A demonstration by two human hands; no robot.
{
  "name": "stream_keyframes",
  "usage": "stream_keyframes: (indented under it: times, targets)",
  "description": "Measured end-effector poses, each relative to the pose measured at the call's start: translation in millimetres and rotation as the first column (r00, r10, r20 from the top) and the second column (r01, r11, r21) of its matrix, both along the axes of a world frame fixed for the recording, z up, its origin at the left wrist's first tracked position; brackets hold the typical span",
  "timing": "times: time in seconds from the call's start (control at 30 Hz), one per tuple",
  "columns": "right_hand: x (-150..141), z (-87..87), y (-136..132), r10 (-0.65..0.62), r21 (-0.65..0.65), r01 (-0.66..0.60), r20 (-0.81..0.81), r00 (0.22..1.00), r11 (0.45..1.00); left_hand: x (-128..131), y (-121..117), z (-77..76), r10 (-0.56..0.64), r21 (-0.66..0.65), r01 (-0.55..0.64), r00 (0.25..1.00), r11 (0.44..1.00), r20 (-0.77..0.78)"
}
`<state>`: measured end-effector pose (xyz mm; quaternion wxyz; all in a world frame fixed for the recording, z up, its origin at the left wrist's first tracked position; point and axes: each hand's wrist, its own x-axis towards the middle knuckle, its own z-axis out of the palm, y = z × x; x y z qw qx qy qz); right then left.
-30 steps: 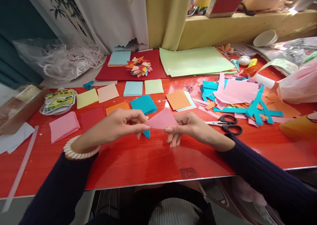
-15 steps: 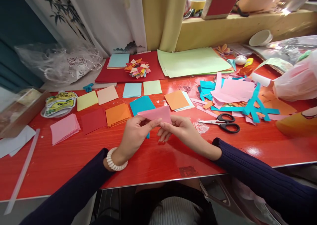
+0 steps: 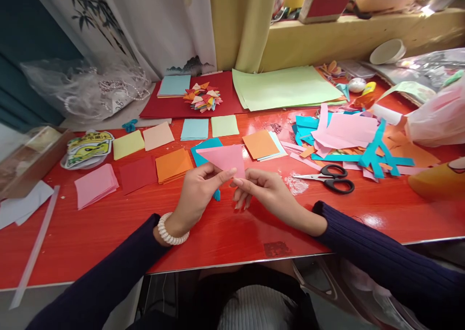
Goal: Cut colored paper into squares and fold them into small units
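Note:
A pink sheet of paper [image 3: 228,157], folded to a triangle, is held up over the table between both hands. My left hand [image 3: 199,192] pinches its lower left part between thumb and fingers. At its lower right corner, my right hand [image 3: 263,189] grips the edge with thumb and forefinger, the other fingers curled below. Partly hidden behind the paper and left hand lies blue paper [image 3: 206,148]. Beyond the hands are stacks of orange squares [image 3: 173,165], red squares [image 3: 138,175] and pink squares [image 3: 96,186].
Black-handled scissors [image 3: 329,177] lie right of my right hand, near a heap of paper scraps [image 3: 348,131]. At the back sit a folded-paper ring [image 3: 202,97] and large green sheets [image 3: 286,88]. A cardboard box [image 3: 32,163] stands at the left.
The pink triangle has tilted up, its face now more toward me and its left tip higher. Both hands keep their grip and have barely moved.

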<state>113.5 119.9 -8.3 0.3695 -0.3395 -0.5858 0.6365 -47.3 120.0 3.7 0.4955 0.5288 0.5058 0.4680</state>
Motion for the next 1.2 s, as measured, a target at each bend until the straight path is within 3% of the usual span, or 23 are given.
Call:
stream_keyframes:
  times: [0.1,0.23,0.47,0.63,0.7,0.77,0.87,1.07,1.2]
  targets:
    - [2.2,1.6,-0.1,0.007,-0.026,-0.006,0.017,1.0,1.0,-5.1,5.4,5.9,0.028,-0.017,-0.028,1.0,0.999,0.007]
    - [4.0,5.9,0.9,0.004,-0.072,-0.003,0.006,1.0,0.997,-15.0,15.0,14.0,0.123,0.055,-0.126,0.991,0.99,0.058]
    - [7.4,10.8,3.5,0.029,-0.112,-0.031,-0.028,0.999,0.993,-23.0,23.5,27.8,0.151,0.078,-0.158,0.985,0.984,0.089]
    - [12.2,8.5,8.3,-0.005,-0.148,0.006,0.007,1.0,0.989,-46.2,36.3,25.8,0.297,0.251,-0.328,0.942,0.911,0.154]
    - [13.7,7.7,10.6,-0.01,-0.132,0.012,0.015,1.0,0.991,-49.7,37.2,22.2,0.231,0.247,-0.234,0.972,0.94,0.039]
    - [14.8,7.8,11.9,0.002,-0.11,0.001,0.03,1.0,0.994,-45.2,33.2,21.3,0.078,0.196,-0.055,0.991,0.979,-0.111]
    - [15.8,9.2,12.0,0.025,-0.092,-0.018,0.073,0.997,0.996,-32.9,23.8,25.4,-0.105,0.111,0.135,0.964,0.985,-0.245]
    - [17.9,6.1,14.8,0.086,-0.093,-0.074,0.139,0.987,0.993,-31.4,19.8,29.0,-0.089,0.099,0.123,0.952,0.987,-0.293]
    - [19.4,1.3,18.2,0.076,-0.043,-0.069,0.182,0.98,0.997,-34.4,20.5,27.4,-0.177,0.056,0.202,0.938,0.978,-0.297]
